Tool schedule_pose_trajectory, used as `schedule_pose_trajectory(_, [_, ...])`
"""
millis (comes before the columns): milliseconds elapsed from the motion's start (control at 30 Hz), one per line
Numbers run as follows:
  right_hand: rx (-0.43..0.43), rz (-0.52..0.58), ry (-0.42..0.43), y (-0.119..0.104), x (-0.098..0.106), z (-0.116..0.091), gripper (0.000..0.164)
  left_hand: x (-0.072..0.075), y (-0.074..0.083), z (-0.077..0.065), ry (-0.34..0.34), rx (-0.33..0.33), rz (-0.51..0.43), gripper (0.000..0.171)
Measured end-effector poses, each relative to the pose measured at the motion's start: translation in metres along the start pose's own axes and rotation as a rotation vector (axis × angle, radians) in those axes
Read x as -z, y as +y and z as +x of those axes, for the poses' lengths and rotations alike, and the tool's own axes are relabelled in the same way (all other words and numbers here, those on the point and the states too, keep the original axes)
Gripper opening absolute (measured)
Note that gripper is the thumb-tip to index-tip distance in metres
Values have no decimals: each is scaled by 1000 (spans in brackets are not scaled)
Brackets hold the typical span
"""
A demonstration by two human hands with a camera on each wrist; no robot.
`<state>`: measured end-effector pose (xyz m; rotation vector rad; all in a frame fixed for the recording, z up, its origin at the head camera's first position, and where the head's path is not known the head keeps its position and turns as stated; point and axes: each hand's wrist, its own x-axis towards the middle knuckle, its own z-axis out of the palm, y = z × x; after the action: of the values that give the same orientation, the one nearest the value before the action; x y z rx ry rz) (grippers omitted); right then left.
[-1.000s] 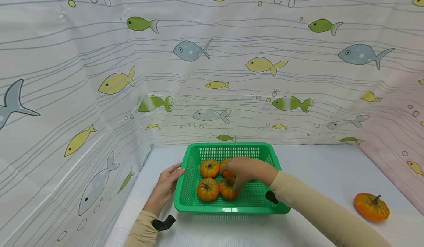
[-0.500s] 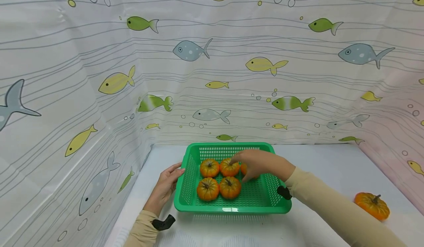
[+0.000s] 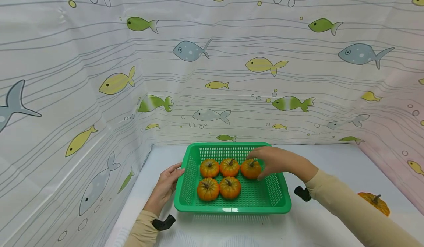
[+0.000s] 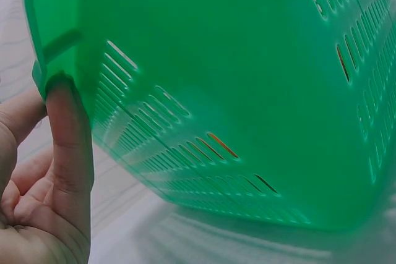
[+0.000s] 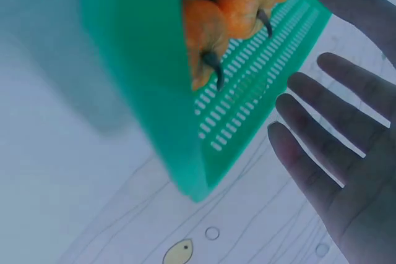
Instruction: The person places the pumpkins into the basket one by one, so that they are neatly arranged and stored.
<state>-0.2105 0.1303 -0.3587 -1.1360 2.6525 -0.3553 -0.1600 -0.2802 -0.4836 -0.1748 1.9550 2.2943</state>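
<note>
My left hand (image 3: 168, 184) holds the left rim of a green plastic basket (image 3: 232, 209); the left wrist view shows the fingers (image 4: 69, 146) at the rim, against the basket's slotted wall. Several small orange pumpkins sit inside in two rows, stems up, toward the left and middle. The rightmost pumpkin in the back row (image 3: 250, 169) is nearest to my right hand (image 3: 281, 160). That hand hovers over the basket's right side with fingers spread and nothing held, as the right wrist view shows (image 5: 337, 128).
Another pumpkin (image 3: 377, 203) lies on the white table to the right, partly hidden behind my right sleeve (image 3: 351, 206). A fish-patterned curtain (image 3: 238, 74) rises behind the table and along both sides.
My right hand has moved right, from over the middle pumpkins to beyond the rightmost one, uncovering them. The left hand and the basket have stayed put.
</note>
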Motion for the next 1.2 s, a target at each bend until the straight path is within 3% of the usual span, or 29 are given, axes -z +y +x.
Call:
schedule_pose_trajectory(400, [-60,31,67,23,5,-39,66,1,-1,0,-4,5,-15,56])
schedule_pose_trajectory(800, [-183,68,103,47,12,-85,75,2,-1,1,-14,-9,12,59])
schedule_pose_trajectory(1200, [-247,92,175,81,1,-133,75,0,-2,1,5,2,9,58])
